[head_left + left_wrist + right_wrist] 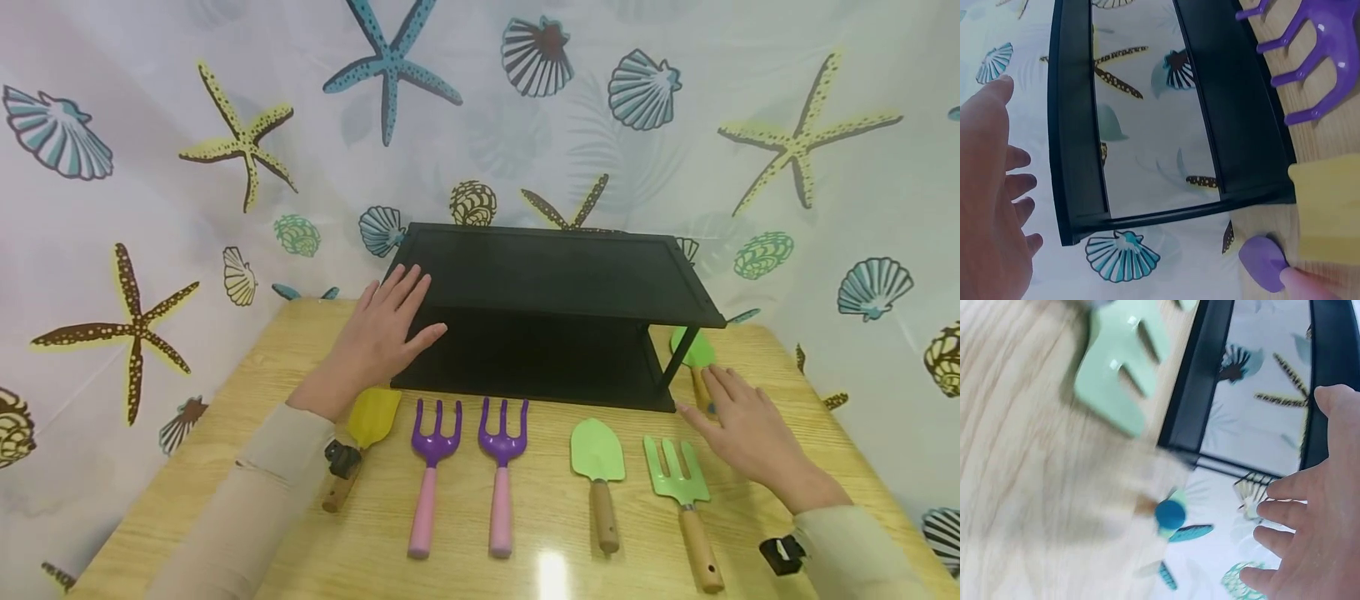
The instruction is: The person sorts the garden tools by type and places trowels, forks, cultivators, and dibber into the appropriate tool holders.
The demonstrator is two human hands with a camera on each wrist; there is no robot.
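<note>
A black two-tier shelf [540, 271] stands on the table. My left hand [386, 329], fingers straight, is at the shelf's left end and overlaps it in the head view; in the left wrist view the fingers [1019, 185] appear beside the frame, holding nothing. My right hand [750, 429] is off the shelf's front right corner with fingers extended, beside a green trowel [696, 350] that it partly covers. In front of the shelf lie a yellow shovel [375, 415], two purple hand forks [435, 446] with pink handles, a light green trowel [597, 450] and a light green fork [678, 475].
A purple scoop-shaped tool [1263, 262] with a pink handle lies by the shelf's left end. Near the right end, a round blue piece [1170, 514] shows. A curtain [465, 125] printed with shells and starfish surrounds the wooden table [551, 500] at back and sides.
</note>
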